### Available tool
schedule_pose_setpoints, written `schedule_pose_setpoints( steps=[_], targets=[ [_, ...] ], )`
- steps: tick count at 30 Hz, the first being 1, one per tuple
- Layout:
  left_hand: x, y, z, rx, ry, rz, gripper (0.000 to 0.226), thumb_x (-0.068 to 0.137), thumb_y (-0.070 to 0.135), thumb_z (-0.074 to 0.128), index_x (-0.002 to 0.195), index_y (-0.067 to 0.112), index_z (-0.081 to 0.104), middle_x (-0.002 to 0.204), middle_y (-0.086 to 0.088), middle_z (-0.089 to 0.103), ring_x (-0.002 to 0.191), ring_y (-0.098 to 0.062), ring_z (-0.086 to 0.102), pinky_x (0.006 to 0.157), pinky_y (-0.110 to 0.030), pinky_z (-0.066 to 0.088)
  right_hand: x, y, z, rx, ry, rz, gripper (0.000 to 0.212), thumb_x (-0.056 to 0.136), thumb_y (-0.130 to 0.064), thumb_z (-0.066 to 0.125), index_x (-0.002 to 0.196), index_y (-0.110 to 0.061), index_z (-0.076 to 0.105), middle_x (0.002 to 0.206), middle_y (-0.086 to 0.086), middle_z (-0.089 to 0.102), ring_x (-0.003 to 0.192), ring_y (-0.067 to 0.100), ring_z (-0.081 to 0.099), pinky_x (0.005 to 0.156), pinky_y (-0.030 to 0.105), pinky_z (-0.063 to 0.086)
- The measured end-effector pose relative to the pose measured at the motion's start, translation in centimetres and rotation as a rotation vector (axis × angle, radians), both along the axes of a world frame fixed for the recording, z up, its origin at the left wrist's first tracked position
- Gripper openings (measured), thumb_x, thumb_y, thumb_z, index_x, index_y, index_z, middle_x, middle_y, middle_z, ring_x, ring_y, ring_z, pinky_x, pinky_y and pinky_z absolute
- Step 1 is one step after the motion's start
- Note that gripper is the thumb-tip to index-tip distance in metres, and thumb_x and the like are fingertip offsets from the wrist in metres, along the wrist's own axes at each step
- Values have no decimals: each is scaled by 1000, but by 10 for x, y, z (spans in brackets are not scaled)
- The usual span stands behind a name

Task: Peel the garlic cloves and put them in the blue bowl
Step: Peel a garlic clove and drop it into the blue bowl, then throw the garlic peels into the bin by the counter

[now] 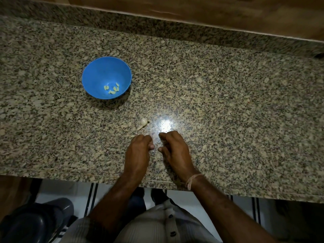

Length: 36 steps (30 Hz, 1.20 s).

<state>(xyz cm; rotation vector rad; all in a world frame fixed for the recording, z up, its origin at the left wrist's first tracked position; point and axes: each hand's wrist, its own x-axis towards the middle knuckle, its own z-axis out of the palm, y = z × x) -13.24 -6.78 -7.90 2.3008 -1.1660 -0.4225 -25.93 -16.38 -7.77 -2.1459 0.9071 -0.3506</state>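
Near the table's (228,102) front edge, left hand (139,151) and right hand (175,149) curl together, contents indiscernible; pinch skin loose gently, since the unpeeled garlic clove (142,123) waits just beyond, blue bowl (105,67) toward the far left.

Counter (228,102) open right of blue bowl (93,74); garlic piece (142,123), maybe scraps, before hands.
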Motion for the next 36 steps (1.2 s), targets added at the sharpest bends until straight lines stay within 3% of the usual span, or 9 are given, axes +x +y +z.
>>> schedule_pose_setpoints(
  steps=[6,10,12,15,18,21,26,32,36],
  targets=[
    [-3,24,14,-128,165,155,30,93,-10,58,75,13,57,76,1,57,73,-5,52,64,-4,37,20,-2,-4,-167,38,39,17,88,2,65,88,-14,68,87,-1,60,84,21,53,67,43,48],
    [1,32,8,-162,235,223,33,98,-4,57,75,21,56,75,7,59,74,-2,58,61,-15,45,22,0,-4,-135,70,3,18,88,-2,63,80,-18,62,79,-4,59,78,19,52,66,43,47],
    [3,35,8,-195,272,249,31,100,0,55,76,20,57,76,5,62,75,-8,63,62,-33,57,21,-2,-2,4,23,-85,21,99,-14,69,79,-21,64,78,-6,64,77,14,61,68,40,53],
    [9,45,9,-223,318,299,29,102,5,57,76,19,59,74,4,64,71,-4,63,60,-38,59,24,6,9,432,-43,-228,19,97,-6,69,82,-17,70,81,-2,75,80,15,73,75,35,62],
    [20,67,17,-235,304,344,31,98,3,61,75,23,59,69,10,62,65,2,58,56,-29,48,40,33,22,690,-127,-214,11,100,-2,67,89,-3,70,80,4,69,77,15,65,73,31,55],
    [36,105,27,-291,302,408,29,95,-6,61,75,14,61,68,12,59,68,9,58,59,-6,37,72,74,35,802,-129,-166,14,102,-5,65,88,-7,68,74,3,65,71,14,59,69,29,49],
    [72,227,24,-327,278,619,35,93,-3,63,73,25,57,63,16,55,66,6,57,58,-9,35,141,187,41,1026,-49,11,15,105,-10,62,94,-6,70,80,11,70,75,21,64,68,28,55],
    [105,455,2,-403,273,1005,23,95,23,51,73,24,58,67,10,61,63,-2,57,62,-32,48,224,396,19,1044,86,320,22,105,-9,60,84,-9,64,71,7,57,65,11,52,64,20,48],
    [111,582,-7,-391,212,1239,25,101,9,59,79,19,64,75,5,68,64,-7,58,62,-21,48,256,515,-1,1042,211,515,29,104,-3,60,76,-14,62,66,2,56,63,10,51,67,27,46]
  ],
)
